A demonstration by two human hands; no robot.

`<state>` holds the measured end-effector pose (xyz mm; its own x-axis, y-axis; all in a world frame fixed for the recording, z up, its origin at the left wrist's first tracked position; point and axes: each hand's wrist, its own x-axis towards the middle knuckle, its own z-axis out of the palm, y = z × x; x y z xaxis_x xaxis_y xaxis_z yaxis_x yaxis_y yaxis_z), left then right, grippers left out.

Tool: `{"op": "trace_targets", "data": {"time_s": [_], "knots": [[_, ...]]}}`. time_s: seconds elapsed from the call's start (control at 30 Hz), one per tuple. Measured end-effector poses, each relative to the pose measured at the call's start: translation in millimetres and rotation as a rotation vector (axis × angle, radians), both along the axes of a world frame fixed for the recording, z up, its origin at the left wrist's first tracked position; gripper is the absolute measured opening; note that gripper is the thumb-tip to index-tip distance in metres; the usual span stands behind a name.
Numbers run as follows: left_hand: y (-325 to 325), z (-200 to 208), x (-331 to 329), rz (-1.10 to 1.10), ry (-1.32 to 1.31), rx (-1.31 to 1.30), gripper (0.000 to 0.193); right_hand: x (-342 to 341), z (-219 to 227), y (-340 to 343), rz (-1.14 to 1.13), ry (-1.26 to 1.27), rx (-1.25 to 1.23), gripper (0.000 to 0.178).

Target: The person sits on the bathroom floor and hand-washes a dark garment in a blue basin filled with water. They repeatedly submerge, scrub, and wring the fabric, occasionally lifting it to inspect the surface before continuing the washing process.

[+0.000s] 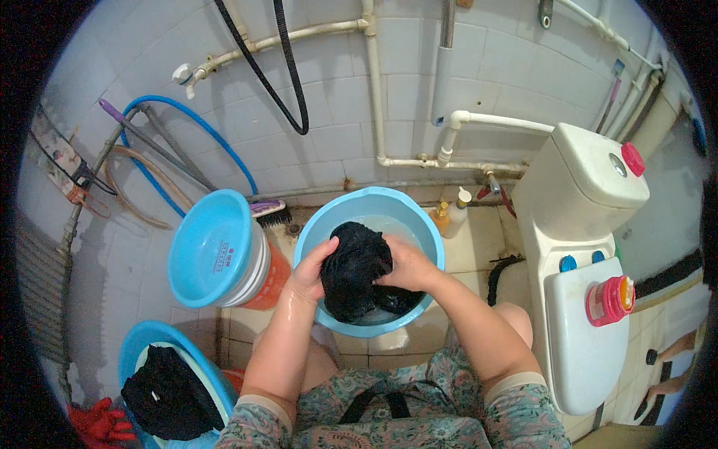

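Observation:
A wet-looking black cloth garment (351,266) is bunched up over a light blue basin (432,243) that holds cloudy water. My left hand (313,271) grips the cloth at its left side, fingers partly tucked behind it. On the other side my right hand (407,263) is closed around the same cloth, its fingertips pressed into the folds. Part of the garment hangs down to the water at the basin's near right. The basin stands on the tiled floor in front of my knees.
Left of the basin, a blue basin (206,251) tops an orange bucket (269,280). Nearer, another blue tub (138,337) holds black clothing (168,393), beside red gloves (101,425). A scrub brush (271,212) and pump bottles (458,213) line the wall. A toilet (587,329) stands right, with a red-lidded jar (609,301) on it.

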<state>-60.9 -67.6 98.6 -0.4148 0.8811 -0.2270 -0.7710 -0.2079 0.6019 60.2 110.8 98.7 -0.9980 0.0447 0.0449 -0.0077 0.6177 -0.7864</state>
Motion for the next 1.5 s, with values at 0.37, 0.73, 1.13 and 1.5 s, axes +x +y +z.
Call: {"op": "trace_targets", "data": {"time_s": [0.37,0.73,1.13,1.5], "knots": [[23,4,1,-0.245,1.060,-0.243,0.097,17,13,39,-0.265,-0.016,-0.958,0.037],[26,6,7,0.092,0.431,-0.127,0.054,26,2,65,-0.232,-0.205,-0.997,0.048],[-10,6,-42,0.295,-0.046,0.392,0.055,2,-41,14,0.025,-0.449,-0.316,0.067],[34,-30,3,0.153,-0.221,-0.001,0.032,7,16,11,-0.364,0.494,-1.129,0.083]]}}
